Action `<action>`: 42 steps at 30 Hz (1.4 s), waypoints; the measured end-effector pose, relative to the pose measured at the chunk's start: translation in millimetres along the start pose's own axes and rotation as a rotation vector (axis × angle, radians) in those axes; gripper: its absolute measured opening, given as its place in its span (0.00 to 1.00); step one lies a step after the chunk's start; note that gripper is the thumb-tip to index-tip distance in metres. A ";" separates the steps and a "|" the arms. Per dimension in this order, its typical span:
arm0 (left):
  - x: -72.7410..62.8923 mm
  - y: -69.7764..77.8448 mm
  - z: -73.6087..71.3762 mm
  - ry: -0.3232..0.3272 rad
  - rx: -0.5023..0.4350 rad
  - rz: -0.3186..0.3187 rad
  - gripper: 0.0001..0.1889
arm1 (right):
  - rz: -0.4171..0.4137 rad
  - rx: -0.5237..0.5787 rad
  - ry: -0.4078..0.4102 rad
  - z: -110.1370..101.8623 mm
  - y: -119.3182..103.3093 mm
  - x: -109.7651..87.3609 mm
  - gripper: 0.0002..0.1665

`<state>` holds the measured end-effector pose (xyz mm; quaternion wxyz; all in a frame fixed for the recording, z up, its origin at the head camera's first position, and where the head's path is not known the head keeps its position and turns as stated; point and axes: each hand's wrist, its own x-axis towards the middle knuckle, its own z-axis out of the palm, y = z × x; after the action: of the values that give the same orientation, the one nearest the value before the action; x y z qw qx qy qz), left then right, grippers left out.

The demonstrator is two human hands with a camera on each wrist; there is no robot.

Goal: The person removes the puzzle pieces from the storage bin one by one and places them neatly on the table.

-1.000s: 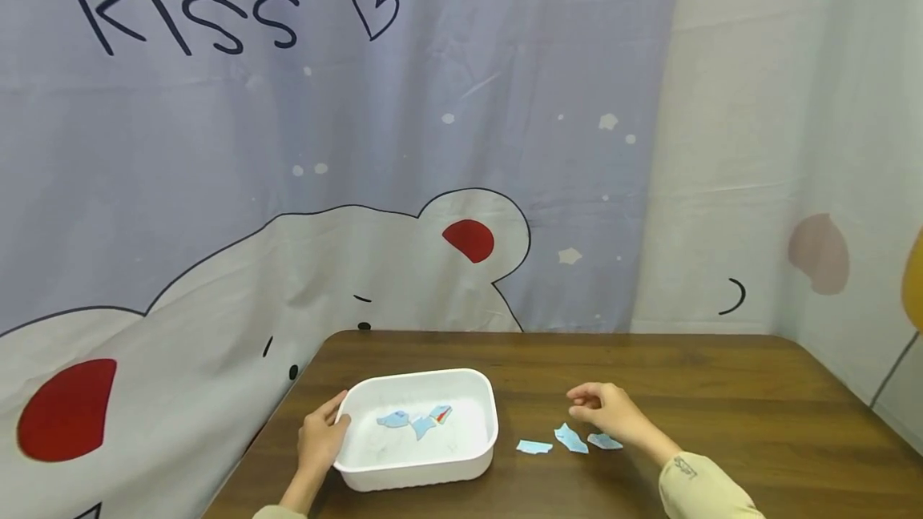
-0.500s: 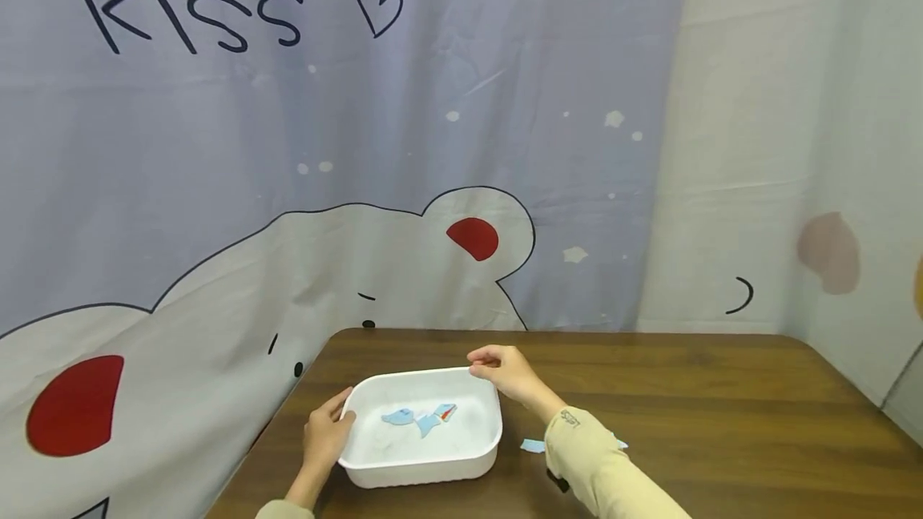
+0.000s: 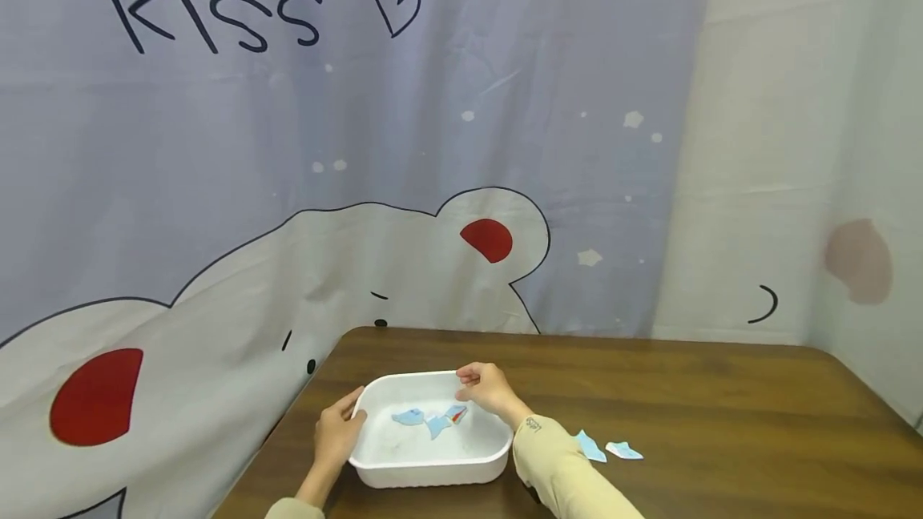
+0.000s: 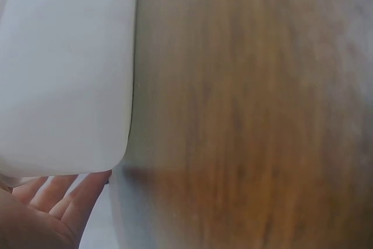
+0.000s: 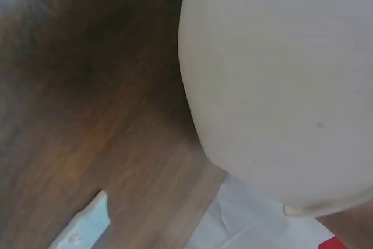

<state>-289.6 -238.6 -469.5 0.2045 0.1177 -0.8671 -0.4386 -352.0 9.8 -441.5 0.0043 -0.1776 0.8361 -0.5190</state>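
My left hand (image 3: 335, 435) holds the left side of a white plastic tub (image 3: 433, 475), thumb at the rim and fingers outside. In the left wrist view, its fingers (image 4: 87, 196) touch the tub's outer wall. Several torn pale-blue paper scraps (image 3: 436, 424) lie on the tub's floor, one with red and yellow print (image 3: 457, 413). My right hand (image 3: 490, 389) is over the tub's far right part, fingers loosely bent and apart from the thumb. I see nothing between them. In the right wrist view the tub wall hides most of that hand.
Two more torn paper scraps, one blue (image 3: 591, 447) and one blue and white (image 3: 623, 450), lie on the brown wooden table (image 3: 685, 407) right of the tub. The right sleeve (image 3: 562, 463) covers part of the table. A printed curtain (image 3: 577, 183) hangs behind.
My right hand has swung left from above the loose scraps to the tub's far right corner, then slightly down over the tub. The left hand keeps its hold. The view has turned slightly.
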 end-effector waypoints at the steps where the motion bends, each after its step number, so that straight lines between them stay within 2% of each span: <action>1: -0.2 -0.2 0.6 -0.001 -0.003 -0.001 0.22 | 0.003 -0.009 0.008 1.2 1.9 0.7 0.21; 7: -0.7 -2.3 1.5 -0.005 -0.011 -0.006 0.22 | -0.044 -0.153 0.054 11.1 11.5 1.5 0.19; 15: 1.7 -2.5 1.9 -0.026 -0.016 -0.009 0.22 | -0.123 -0.274 0.106 16.8 16.3 -2.7 0.19; 19: 1.6 -1.4 1.8 -0.034 -0.032 -0.006 0.22 | -0.123 -0.347 0.100 17.6 17.5 -5.1 0.20; 27: 0.8 -1.5 -0.1 -0.040 -0.039 -0.017 0.22 | -0.080 -0.321 0.064 21.0 18.1 -6.7 0.22; 32: -0.8 -1.2 -0.8 -0.042 -0.029 -0.024 0.22 | -0.063 -0.335 0.034 24.2 20.1 -7.1 0.19; 42: 0.4 -1.4 -0.4 -0.043 -0.025 -0.014 0.22 | -0.055 -0.350 0.027 24.8 20.9 -5.9 0.12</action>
<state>-289.7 -239.9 -470.3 0.1843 0.1120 -0.8649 -0.4533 -347.9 -1.5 -472.1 -0.0525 -0.1915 0.9086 -0.3676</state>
